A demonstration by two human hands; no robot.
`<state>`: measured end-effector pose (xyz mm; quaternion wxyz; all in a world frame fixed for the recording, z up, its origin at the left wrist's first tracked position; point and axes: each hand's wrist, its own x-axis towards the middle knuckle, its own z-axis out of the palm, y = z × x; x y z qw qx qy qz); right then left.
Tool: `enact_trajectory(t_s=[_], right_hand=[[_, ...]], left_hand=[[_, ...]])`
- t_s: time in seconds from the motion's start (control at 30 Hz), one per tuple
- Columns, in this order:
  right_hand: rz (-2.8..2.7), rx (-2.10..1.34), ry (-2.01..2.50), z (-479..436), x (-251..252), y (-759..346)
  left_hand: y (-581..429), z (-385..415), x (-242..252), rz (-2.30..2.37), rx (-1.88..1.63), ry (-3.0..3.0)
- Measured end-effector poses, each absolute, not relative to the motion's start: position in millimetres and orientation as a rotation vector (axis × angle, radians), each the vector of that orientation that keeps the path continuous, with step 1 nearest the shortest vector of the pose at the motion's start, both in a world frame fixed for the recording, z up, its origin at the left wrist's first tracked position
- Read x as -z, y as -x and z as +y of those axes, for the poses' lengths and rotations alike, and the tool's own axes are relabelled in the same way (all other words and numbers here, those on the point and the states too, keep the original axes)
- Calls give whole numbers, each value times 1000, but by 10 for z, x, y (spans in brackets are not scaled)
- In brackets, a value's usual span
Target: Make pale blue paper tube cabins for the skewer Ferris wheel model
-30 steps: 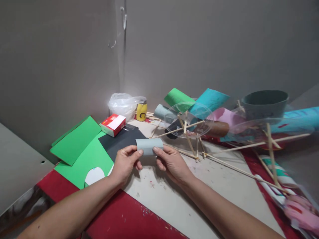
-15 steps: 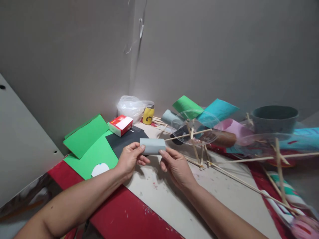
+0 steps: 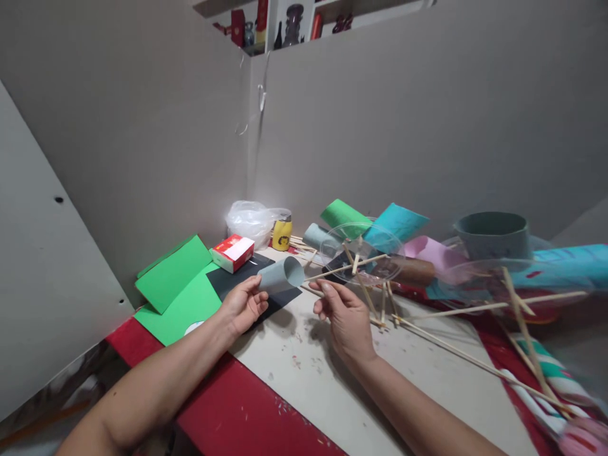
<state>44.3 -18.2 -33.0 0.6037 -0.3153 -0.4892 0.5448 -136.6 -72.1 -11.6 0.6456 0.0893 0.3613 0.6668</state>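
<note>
My left hand [image 3: 244, 305] pinches the left end of a grey-blue paper tube [image 3: 280, 275], thumb on top and other fingers curled below. The tube's round open end faces right. To its right, my right hand [image 3: 346, 313] is apart from the tube, its fingers loosely bent, with nothing visible in them. Just behind that hand, thin wooden sticks [image 3: 349, 268] form a frame beside a clear plastic disc [image 3: 394, 244]. Under the tube lies black paper [image 3: 278, 305].
Green sheets [image 3: 185, 304] and a red-and-white box [image 3: 232, 252] are at left. Behind stand a plastic bag [image 3: 249, 221] and a yellow can [image 3: 282, 233]. Coloured paper tubes, such as a blue one [image 3: 394, 225], and a grey-green bowl-like ring [image 3: 494, 240] crowd the right. Grey walls enclose the corner.
The tube has opened from a flattened shape into a round one. My right hand has let go of it and moved slightly right. The camera view has tilted up, revealing a shelf.
</note>
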Motion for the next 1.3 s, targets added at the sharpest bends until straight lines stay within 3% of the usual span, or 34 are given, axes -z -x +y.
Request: enact_trajectory(t_s=[0.57, 1.3], right_hand=[[-1307, -1030, 712, -351, 313, -468], [-1194, -1531, 790, -310, 319, -382]], left_hand=[[1273, -754, 103, 865, -1563, -258], [1065, -871, 218, 1026, -1513, -786]])
